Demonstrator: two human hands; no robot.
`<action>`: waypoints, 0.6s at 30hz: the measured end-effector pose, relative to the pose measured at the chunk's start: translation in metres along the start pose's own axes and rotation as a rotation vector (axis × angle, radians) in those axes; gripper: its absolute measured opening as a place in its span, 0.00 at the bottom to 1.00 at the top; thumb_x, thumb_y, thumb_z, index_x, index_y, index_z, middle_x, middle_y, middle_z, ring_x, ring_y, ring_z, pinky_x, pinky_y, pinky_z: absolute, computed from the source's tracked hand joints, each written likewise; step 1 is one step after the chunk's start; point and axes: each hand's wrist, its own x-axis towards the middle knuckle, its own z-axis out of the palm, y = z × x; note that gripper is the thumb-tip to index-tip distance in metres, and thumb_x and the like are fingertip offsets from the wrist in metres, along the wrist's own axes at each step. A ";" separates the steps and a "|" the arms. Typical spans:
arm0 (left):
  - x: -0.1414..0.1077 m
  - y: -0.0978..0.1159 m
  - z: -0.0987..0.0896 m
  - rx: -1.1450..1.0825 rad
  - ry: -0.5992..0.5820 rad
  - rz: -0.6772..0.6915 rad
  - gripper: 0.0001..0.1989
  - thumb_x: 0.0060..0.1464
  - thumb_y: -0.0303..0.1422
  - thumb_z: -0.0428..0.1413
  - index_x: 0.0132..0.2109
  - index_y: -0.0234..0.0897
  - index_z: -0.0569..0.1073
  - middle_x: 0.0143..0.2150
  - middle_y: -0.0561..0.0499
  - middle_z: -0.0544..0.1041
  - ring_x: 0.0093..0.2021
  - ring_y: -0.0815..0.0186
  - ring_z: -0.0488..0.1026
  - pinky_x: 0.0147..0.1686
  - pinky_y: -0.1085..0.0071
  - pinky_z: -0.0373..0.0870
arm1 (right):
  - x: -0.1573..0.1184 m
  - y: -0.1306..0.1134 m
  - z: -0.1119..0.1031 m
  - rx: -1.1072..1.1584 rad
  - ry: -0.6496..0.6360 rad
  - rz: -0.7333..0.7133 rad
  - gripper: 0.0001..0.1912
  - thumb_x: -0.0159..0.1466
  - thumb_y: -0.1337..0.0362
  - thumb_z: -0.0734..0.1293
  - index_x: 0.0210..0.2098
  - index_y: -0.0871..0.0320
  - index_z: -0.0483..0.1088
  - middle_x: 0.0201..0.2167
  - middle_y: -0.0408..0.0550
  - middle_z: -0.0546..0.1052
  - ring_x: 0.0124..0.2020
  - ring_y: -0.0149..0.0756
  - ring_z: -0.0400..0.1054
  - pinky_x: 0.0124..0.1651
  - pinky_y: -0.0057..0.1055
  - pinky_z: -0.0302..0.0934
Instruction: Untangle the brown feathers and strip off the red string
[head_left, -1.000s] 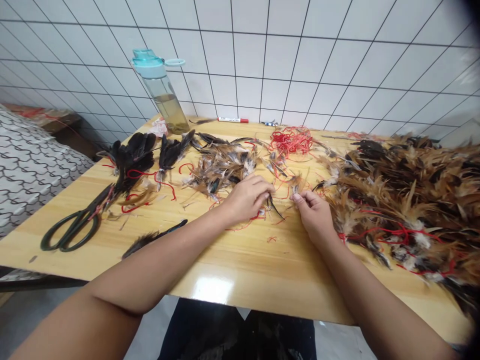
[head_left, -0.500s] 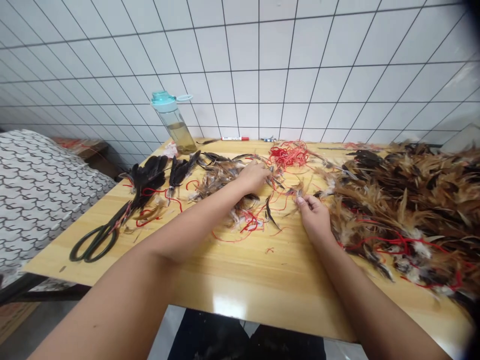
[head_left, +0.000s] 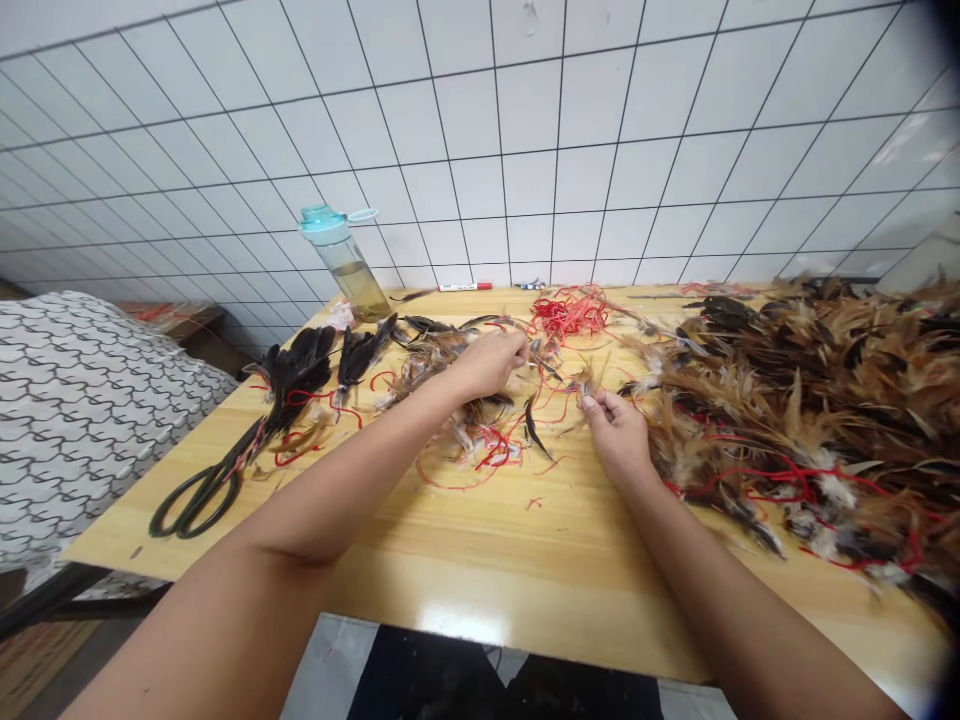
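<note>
My right hand [head_left: 619, 430] pinches a small bunch of brown feathers [head_left: 589, 378] between thumb and fingers, just above the table. My left hand [head_left: 491, 362] is curled closed over the right end of a loose pile of brown feathers [head_left: 420, 372]. Its fingertips are partly hidden, and I cannot make out what they hold. Thin red string [head_left: 495, 450] lies tangled in front of that pile. A single dark curved feather [head_left: 532, 428] rests between my two hands. Behind them sits a heap of red string [head_left: 570, 315].
A large heap of brown feathers [head_left: 840, 390] covers the table's right side. Black scissors [head_left: 196, 495] lie at the left, partly under dark feathers [head_left: 304, 360]. A bottle with a turquoise lid [head_left: 352, 280] and a red-capped marker [head_left: 463, 287] are near the tiled wall.
My left hand has curled its fingers in more and shifted slightly above the feather pile. The right hand still pinches its feathers. The camera view has shifted a little.
</note>
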 end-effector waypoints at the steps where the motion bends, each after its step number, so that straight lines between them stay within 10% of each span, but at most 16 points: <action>1: -0.005 0.007 -0.002 -0.053 0.014 0.024 0.08 0.54 0.25 0.48 0.39 0.37 0.70 0.36 0.49 0.75 0.38 0.63 0.69 0.38 0.68 0.63 | 0.000 0.000 0.000 -0.008 0.000 -0.007 0.14 0.57 0.54 0.62 0.23 0.57 0.66 0.16 0.38 0.57 0.20 0.29 0.51 0.25 0.28 0.46; 18: -0.036 0.054 0.020 -0.109 0.113 0.213 0.09 0.62 0.30 0.46 0.39 0.34 0.71 0.37 0.46 0.73 0.40 0.62 0.66 0.43 0.67 0.64 | -0.003 -0.001 0.001 -0.126 -0.030 -0.105 0.14 0.56 0.57 0.64 0.18 0.57 0.63 0.17 0.40 0.60 0.24 0.31 0.56 0.29 0.29 0.50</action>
